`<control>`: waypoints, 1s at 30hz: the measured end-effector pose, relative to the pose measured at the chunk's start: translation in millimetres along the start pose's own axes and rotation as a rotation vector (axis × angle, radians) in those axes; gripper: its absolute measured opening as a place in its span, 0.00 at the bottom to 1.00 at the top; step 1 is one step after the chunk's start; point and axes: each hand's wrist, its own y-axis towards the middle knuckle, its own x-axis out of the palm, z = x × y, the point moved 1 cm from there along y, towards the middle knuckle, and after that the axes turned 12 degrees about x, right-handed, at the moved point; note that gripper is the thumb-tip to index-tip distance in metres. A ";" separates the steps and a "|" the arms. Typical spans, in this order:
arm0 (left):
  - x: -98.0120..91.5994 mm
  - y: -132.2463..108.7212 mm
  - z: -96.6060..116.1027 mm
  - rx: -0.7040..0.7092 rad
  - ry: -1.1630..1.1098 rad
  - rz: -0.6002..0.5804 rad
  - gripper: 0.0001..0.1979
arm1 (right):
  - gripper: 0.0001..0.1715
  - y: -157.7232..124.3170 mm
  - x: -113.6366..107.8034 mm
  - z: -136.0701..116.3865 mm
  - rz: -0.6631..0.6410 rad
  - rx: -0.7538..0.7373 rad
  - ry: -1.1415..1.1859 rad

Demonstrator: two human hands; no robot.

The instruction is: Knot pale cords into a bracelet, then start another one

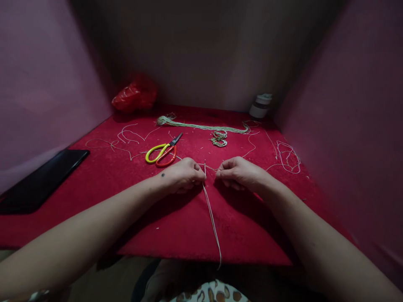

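Near the middle of the red cloth, my left hand (188, 175) pinches thin pale cords (211, 216), whose loose ends run down over the table's front edge. To its right, my right hand (241, 173) is closed on a thin strand (211, 168) that stretches across the small gap between the hands. A tiny upright pin or cord end stands just above the crossing; which one I cannot tell. Scissors (165, 153) with one yellow and one red handle lie just beyond my left hand, their blades pointing away.
Behind the hands lie a long bundle of green-white cords (204, 126) and small braided loops (219, 138). A red plastic bag (135, 94) and a white-lidded jar (260, 105) stand at the back. A black tablet-like object (44, 180) is at left; loose cord (289, 157) coils at right.
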 end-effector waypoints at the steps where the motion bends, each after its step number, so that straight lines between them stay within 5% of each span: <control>1: 0.6 -1.2 0.7 -0.016 -0.068 -0.032 0.10 | 0.11 -0.5 0.5 -0.4 0.005 -0.008 0.014; 8: 5.6 -0.6 -3.0 0.005 -0.137 -0.062 0.10 | 0.09 -2.4 6.2 -4.5 0.097 -0.061 0.185; 15: 1.4 -3.5 -2.3 0.195 0.086 0.197 0.13 | 0.12 -0.8 8.8 -2.4 0.148 -0.088 0.298; 18: 4.2 -1.8 -3.6 0.167 0.059 0.187 0.17 | 0.12 0.1 9.5 -1.9 0.139 -0.079 0.291; 22: 10.2 2.7 -5.4 0.152 -0.062 0.188 0.08 | 0.12 0.3 10.7 -0.8 0.108 -0.092 0.312; 30: 3.1 -0.2 -3.4 0.060 -0.484 -0.023 0.08 | 0.11 6.3 12.9 5.0 0.103 -0.149 0.428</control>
